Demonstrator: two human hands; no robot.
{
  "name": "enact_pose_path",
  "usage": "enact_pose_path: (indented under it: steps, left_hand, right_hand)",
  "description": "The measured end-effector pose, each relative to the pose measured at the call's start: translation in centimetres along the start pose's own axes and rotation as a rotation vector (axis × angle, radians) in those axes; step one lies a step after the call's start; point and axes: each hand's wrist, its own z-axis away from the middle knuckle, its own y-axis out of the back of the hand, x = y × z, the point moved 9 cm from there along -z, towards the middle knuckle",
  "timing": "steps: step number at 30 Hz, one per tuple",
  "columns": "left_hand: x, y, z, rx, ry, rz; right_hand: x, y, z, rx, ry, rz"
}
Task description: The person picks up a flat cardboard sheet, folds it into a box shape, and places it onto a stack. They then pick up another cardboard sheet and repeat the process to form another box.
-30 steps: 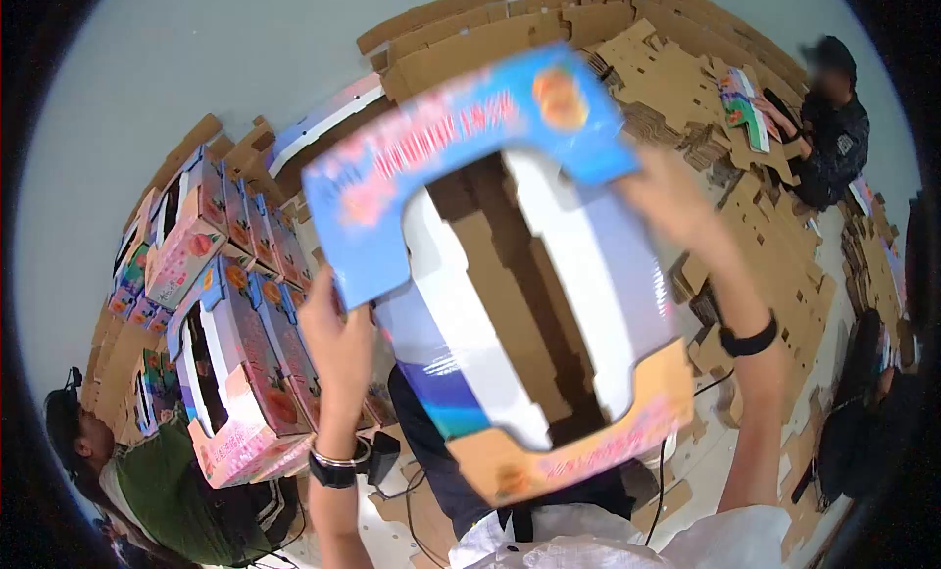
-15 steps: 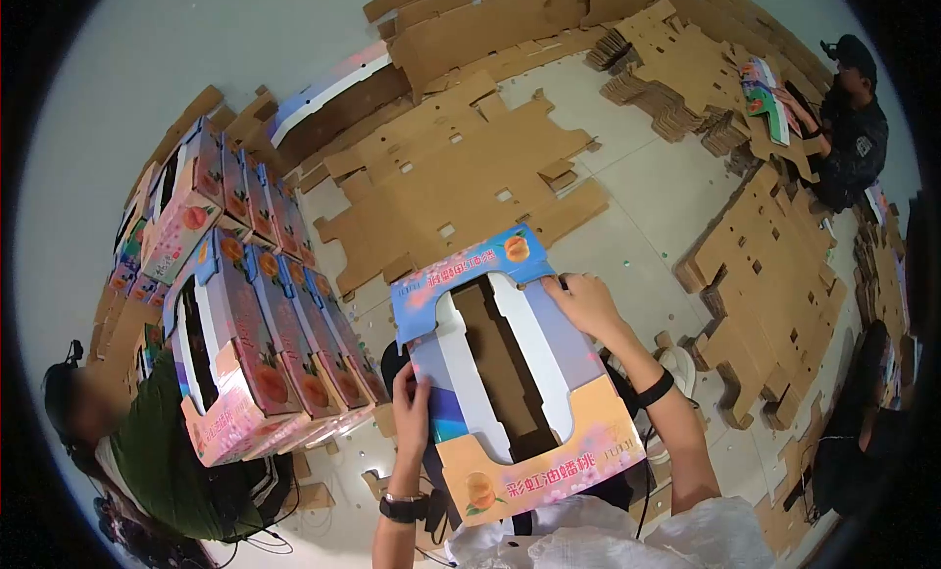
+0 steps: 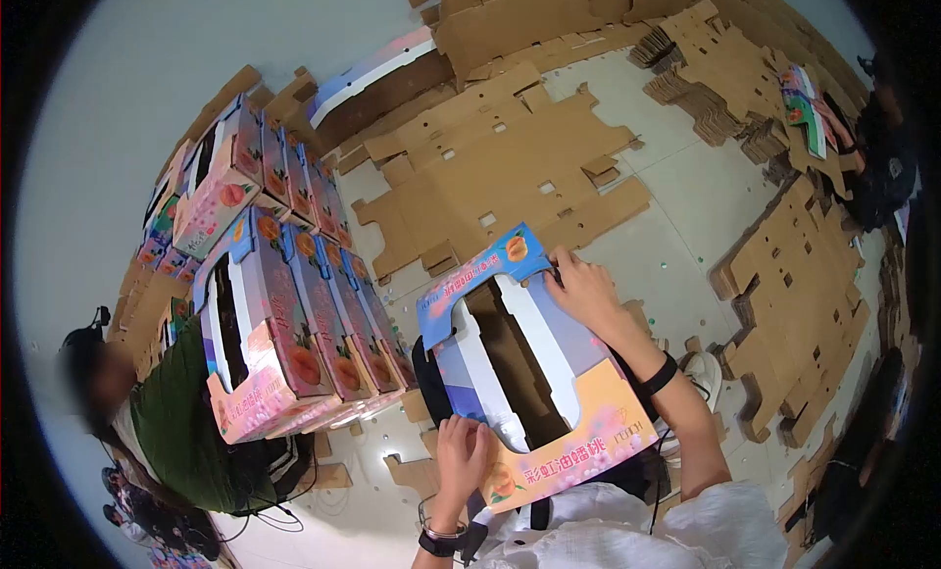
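A printed cardboard fruit box (image 3: 600, 424) rests in front of my body, blue at its far end and peach-orange at its near end, with peach pictures. White inner flaps border a long opening in its top, through which the brown inside shows. My right hand (image 3: 585, 293) grips the far right corner, fingers bent over the edge. At the near left corner, my left hand (image 3: 461, 463) has its fingers curled against the box's edge; the fingertips are partly hidden.
Stacked printed boxes (image 3: 265, 363) stand to the left, beside a person in green (image 3: 181, 427). Flat cardboard sheets (image 3: 500, 162) lie ahead. More cardboard stacks (image 3: 799, 304) are on the right, where another person (image 3: 887, 167) handles a printed piece.
My left hand has slid from the middle of the box's left side to its near left corner. My right hand stays at the far right corner. The whole view has shifted leftward.
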Motion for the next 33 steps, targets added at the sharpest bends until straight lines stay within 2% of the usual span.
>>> enact_pose_path:
  steps: [5, 7, 11, 13, 14, 16, 17, 19, 22, 23, 25, 29, 31, 32, 33]
  left_hand:
    - [0.4, -0.4, -1.3, -0.058, -0.096, -0.102]
    - [0.7, -0.4, -1.8, -0.044, -0.076, -0.065]
    - [0.5, -0.5, -1.9, -0.038, -0.08, -0.076]
    - [0.3, -0.3, -1.9, -0.062, -0.024, 0.009]
    - [-0.3, -0.3, -1.9, -0.048, -0.027, 0.025]
    - [-1.0, -0.2, -1.8, -0.02, -0.001, 0.078]
    - [-1.5, -0.1, -1.7, 0.013, 0.025, 0.121]
    - [-2.5, -0.2, -1.5, 0.041, 0.053, 0.147]
    - [-2.1, 0.1, -2.0, 0.005, 0.066, 0.099]
    - [-2.0, 0.3, -1.9, 0.003, 0.068, 0.1]
    - [-1.5, 0.0, -1.9, -0.055, 0.03, 0.099]
    - [-1.6, -0.2, -2.1, -0.104, 0.035, 0.206]
    - [-3.0, -0.5, -2.0, -0.166, 0.157, 0.402]
    - [-3.9, -0.3, -1.6, -0.121, 0.298, 0.601]
    - [-4.1, -0.2, -1.5, -0.117, 0.3, 0.601]
  right_hand:
    - [0.8, -0.4, 0.2, 0.011, 0.065, -0.041]
    - [0.8, -1.6, 0.1, -0.078, 0.084, 0.11]
    - [1.1, -0.5, -0.1, -0.083, -0.044, 0.134]
    - [1.6, 0.1, 0.4, -0.031, -0.061, -0.041]
    - [1.6, 0.5, 1.0, -0.038, -0.067, -0.032]
    - [2.1, 3.0, 2.9, 0.122, -0.14, -0.535]
    - [2.9, 3.5, 4.2, 0.116, -0.151, -0.521]
    - [3.6, 2.3, 7.1, -0.196, -0.144, -0.815]
    - [1.7, 4.1, 10.9, -0.265, -0.164, -0.904]
    - [1.5, 4.2, 11.8, -0.285, -0.25, -0.916]
    - [1.1, 4.4, 12.7, -0.214, -0.154, -0.787]
    - [-0.8, 5.1, 12.9, -0.164, -0.146, -0.911]
    - [-1.8, 6.0, 12.4, -0.185, -0.101, -1.048]
    - [-1.6, 5.9, 12.2, -0.188, -0.1, -1.048]
    - [-1.7, 5.8, 11.9, -0.196, -0.059, -1.193]
